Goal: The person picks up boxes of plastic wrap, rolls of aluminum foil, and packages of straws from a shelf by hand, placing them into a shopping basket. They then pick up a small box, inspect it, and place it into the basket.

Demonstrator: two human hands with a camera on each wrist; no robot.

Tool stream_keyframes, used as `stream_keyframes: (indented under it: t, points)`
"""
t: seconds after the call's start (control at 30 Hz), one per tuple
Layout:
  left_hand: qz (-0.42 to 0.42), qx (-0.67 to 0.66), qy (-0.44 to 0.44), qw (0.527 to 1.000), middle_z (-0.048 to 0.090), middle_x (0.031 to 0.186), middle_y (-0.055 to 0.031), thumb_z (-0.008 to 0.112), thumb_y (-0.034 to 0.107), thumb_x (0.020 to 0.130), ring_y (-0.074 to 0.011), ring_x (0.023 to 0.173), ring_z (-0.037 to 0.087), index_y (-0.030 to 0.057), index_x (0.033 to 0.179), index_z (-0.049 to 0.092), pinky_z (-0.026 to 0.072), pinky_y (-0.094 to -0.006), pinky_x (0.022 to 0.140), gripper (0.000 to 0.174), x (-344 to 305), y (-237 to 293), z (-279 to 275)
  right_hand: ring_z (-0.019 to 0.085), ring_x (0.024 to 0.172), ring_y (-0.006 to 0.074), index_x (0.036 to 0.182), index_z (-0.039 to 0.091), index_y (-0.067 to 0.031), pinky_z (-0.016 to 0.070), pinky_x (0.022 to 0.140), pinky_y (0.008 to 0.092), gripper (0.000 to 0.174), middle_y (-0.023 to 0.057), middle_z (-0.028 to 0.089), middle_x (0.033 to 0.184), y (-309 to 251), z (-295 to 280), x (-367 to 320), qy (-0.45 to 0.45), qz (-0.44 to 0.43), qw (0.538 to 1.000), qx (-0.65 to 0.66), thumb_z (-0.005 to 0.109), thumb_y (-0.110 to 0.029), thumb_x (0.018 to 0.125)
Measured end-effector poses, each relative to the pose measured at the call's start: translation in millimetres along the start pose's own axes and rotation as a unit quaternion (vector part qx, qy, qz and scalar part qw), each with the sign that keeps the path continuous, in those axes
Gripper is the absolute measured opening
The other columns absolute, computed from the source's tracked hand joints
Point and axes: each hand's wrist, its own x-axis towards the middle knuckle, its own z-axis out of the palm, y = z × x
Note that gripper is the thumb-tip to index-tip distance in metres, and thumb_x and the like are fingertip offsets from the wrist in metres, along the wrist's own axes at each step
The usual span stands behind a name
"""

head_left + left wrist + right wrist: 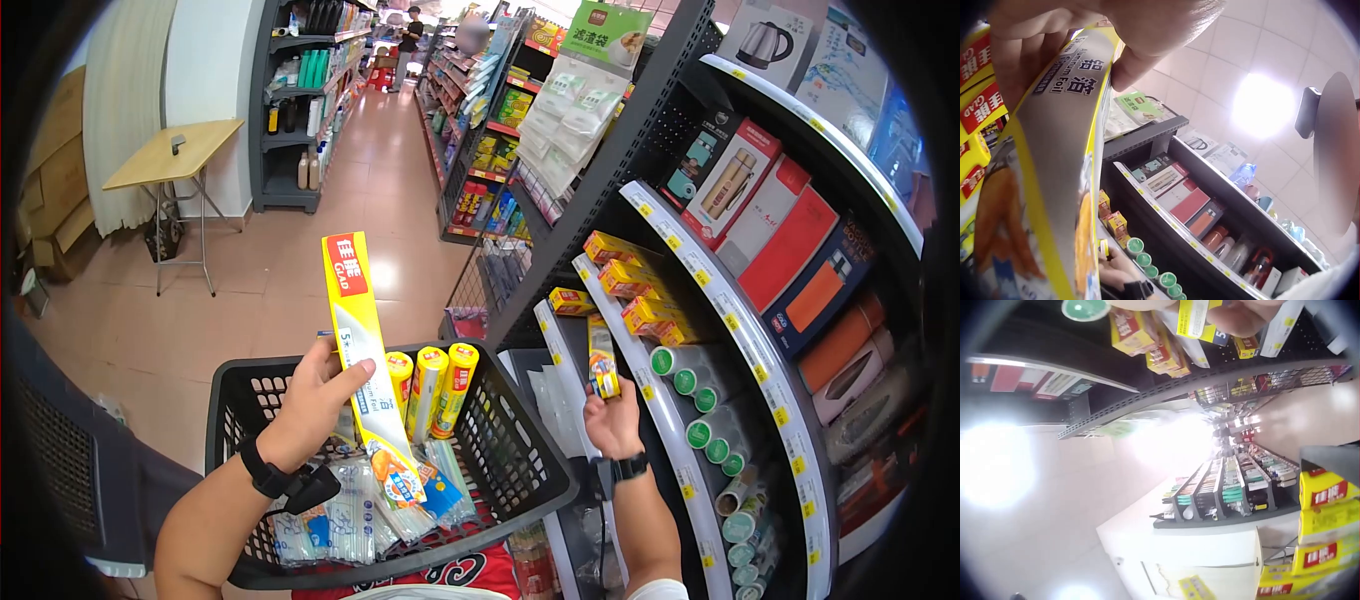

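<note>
My left hand (305,405) grips a long yellow and silver Glad aluminum foil box (375,405), thumb across its front, tilted above the basket. In the left wrist view the foil box (1063,144) fills much of the left side. At the shelf, my right hand (613,420) holds a smaller yellow box (602,360) by its near end. That yellow box (1193,319) shows at the top of the right wrist view, fingers around it. The black basket (520,460) below has several yellow Glad tubes (460,385) standing in it and clear plastic packets (350,500) lying flat.
Small yellow boxes (650,315) and green-capped rolls (685,380) line the curved shelf on the right, with boxed flasks (738,185) above. A folding table (175,155) stands at the left. A person (408,45) is far down the aisle.
</note>
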Motion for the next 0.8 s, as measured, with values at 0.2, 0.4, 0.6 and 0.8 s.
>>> stream_keyframes:
  t: [0.2, 0.4, 0.6, 0.8]
  points:
    - [-0.011, -0.015, 0.011, 1.000, 0.067, 0.117, -0.0088, 0.064, 0.021, 0.099, -0.0161, 0.104, 0.067, -0.0011, 0.136, 0.049, 0.0549, -0.0336, 0.091, 0.045, 1.4, -3.8, 6.9, 0.047, 0.059, 0.0137, 0.123, 0.058, -0.0011, 0.0400, 0.052, 0.0251, 0.045, 0.0132, 0.065, 0.099, -11.2, -6.2, -81.2, -0.073, 0.046, 0.996, -0.027, 0.046, -0.039, 0.101]
    - [-0.041, -0.057, -0.003, 0.998, 0.067, 0.114, -0.0087, 0.060, 0.021, 0.100, -0.0167, 0.100, 0.068, 0.0000, 0.131, 0.050, 0.0558, -0.0327, 0.086, 0.038, 5.7, -14.2, 0.8, 0.053, 0.063, 0.0147, 0.117, 0.062, -0.0011, 0.0433, 0.055, 0.0297, 0.054, 0.0089, 0.067, 0.090, -16.3, -25.4, -105.0, -0.179, -0.006, 0.976, -0.122, 0.055, -0.047, 0.091]
    - [-0.062, -0.130, 0.000, 0.990, 0.065, 0.117, -0.0111, 0.055, 0.018, 0.100, -0.0190, 0.101, 0.069, 0.0008, 0.133, 0.046, 0.0576, -0.0344, 0.086, 0.039, 10.9, -20.1, -3.3, 0.072, 0.090, 0.0245, 0.122, 0.060, 0.0037, 0.0605, 0.070, 0.0355, 0.059, 0.0171, 0.071, 0.108, -23.7, -5.3, -102.1, -0.227, -0.103, 0.931, -0.267, 0.062, -0.044, 0.087]
    - [-0.082, -0.171, -0.003, 0.982, 0.068, 0.111, -0.0083, 0.057, 0.019, 0.100, -0.0189, 0.095, 0.071, 0.0019, 0.132, 0.050, 0.0586, -0.0337, 0.084, 0.037, 10.0, -15.7, -2.0, 0.072, 0.094, 0.0218, 0.128, 0.061, 0.0031, 0.0596, 0.074, 0.0282, 0.055, 0.0126, 0.072, 0.117, -15.4, 25.5, -66.1, -0.157, -0.109, 0.975, -0.115, 0.057, -0.042, 0.096]
